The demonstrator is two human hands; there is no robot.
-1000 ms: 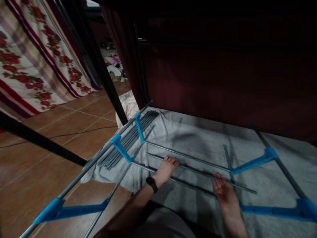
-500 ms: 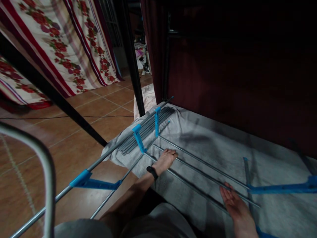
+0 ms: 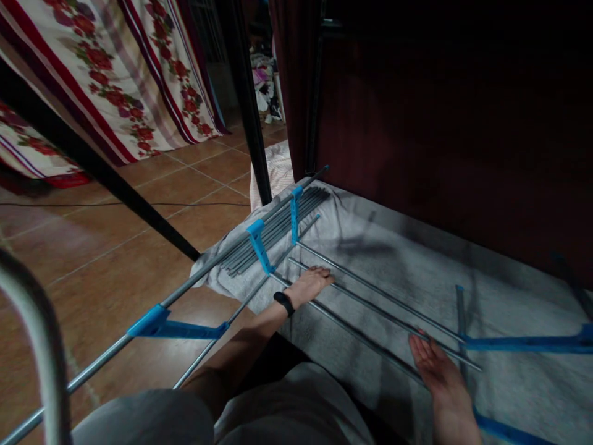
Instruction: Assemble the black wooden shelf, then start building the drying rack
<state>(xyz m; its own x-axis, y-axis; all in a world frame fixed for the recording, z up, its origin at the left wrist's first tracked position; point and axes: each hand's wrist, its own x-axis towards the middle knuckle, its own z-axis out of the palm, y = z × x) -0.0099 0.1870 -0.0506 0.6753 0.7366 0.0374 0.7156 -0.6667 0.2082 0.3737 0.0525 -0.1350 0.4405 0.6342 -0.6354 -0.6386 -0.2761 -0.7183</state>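
Observation:
A loose grey metal rod [image 3: 370, 305] runs slantwise between two crossbars of a tubular rack with blue plastic brackets [image 3: 259, 246]. My left hand [image 3: 312, 284], with a black band on the wrist, is closed over the rod near its far left end. Close to the other end, my right hand [image 3: 435, 364] has its palm turned up and its fingers curled against the rod from below. The near crossbar [image 3: 356, 340] passes beneath my left wrist. Another blue bracket [image 3: 528, 343] joins the rack at the right.
Several more grey rods [image 3: 278, 232] lie bundled on the grey blanket [image 3: 384, 241] beyond the left rail. A dark red panel [image 3: 417, 136] stands behind. Black slanted posts [image 3: 254, 123] and a curved pale tube [image 3: 39, 334] are at the left, over the tiled floor [image 3: 199, 173].
The view has tilted slightly, so the rack and blanket sit a little higher in the picture. Both hands stay at the same rod, nearly unmoved along it.

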